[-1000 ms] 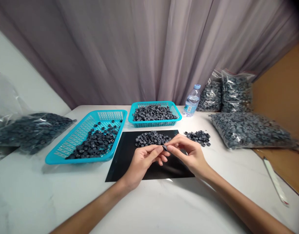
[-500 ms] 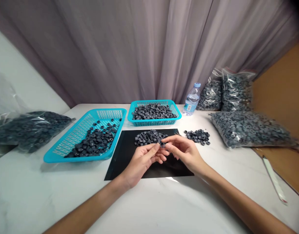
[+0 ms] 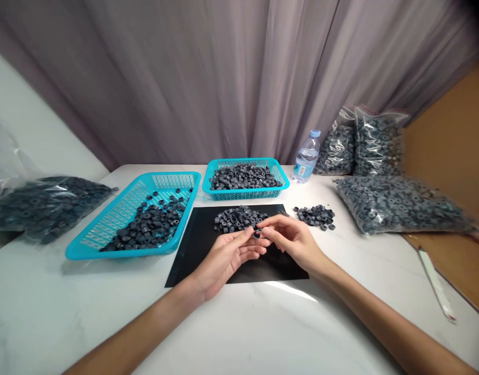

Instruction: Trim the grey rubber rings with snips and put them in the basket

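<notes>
My left hand [image 3: 229, 255] and my right hand [image 3: 292, 237] meet over the black mat [image 3: 208, 260]. Between their fingertips is a small dark grey ring-shaped piece [image 3: 257, 235], its dark opening turned towards me. The left thumb and fingers pinch it from one side, while the right thumb and index finger close on it from the other. Just behind the fingers, on the mat, lies a pile of similar pieces [image 3: 239, 216], partly hidden by my hands. A smaller heap of pieces [image 3: 315, 216] sits on the white table right of the mat.
Two turquoise baskets, one at left [image 3: 77, 252] and one at the back [image 3: 280, 182], hold more pieces. A water bottle [image 3: 306, 159] stands beside the back basket. Bags of pieces lie at right [image 3: 399, 205] and left [image 3: 63, 203]. A white-handled tool [image 3: 437, 284] rests near the cardboard.
The ring-shaped piece has turned between my fingertips, so its dark opening now shows more. My hands stay nearly in place; the whole view has shifted slightly.
</notes>
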`<state>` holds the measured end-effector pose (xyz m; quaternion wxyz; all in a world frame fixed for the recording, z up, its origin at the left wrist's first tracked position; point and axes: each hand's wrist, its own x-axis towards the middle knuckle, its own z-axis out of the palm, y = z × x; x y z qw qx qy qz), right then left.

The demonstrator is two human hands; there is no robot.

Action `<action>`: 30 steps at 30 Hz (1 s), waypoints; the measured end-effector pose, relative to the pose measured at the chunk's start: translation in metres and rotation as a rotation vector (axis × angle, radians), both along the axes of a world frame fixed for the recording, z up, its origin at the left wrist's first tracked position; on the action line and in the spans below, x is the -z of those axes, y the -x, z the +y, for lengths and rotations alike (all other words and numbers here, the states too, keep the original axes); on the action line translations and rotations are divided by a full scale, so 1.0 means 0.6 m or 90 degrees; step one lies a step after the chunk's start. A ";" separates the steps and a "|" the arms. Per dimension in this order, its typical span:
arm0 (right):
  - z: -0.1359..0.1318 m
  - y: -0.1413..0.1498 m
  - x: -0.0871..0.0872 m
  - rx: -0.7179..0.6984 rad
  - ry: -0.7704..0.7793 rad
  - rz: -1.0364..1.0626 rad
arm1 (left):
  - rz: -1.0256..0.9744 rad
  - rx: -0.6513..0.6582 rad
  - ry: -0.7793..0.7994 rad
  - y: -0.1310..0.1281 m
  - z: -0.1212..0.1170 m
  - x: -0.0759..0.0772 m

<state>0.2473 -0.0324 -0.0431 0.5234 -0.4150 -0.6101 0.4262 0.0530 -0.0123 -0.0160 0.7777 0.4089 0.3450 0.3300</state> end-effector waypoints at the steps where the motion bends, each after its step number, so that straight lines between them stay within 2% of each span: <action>1: -0.001 0.000 -0.001 0.001 -0.001 -0.006 | 0.003 0.002 0.004 0.000 0.000 -0.001; 13: -0.005 -0.006 -0.007 -0.024 -0.045 -0.024 | 0.022 0.048 -0.034 0.008 -0.004 -0.007; 20: -0.007 -0.003 -0.007 -0.048 0.005 0.046 | 0.023 0.051 -0.017 0.008 -0.004 -0.010; 30: -0.008 -0.004 -0.004 -0.038 0.027 0.050 | 0.005 0.059 0.021 0.008 -0.004 -0.010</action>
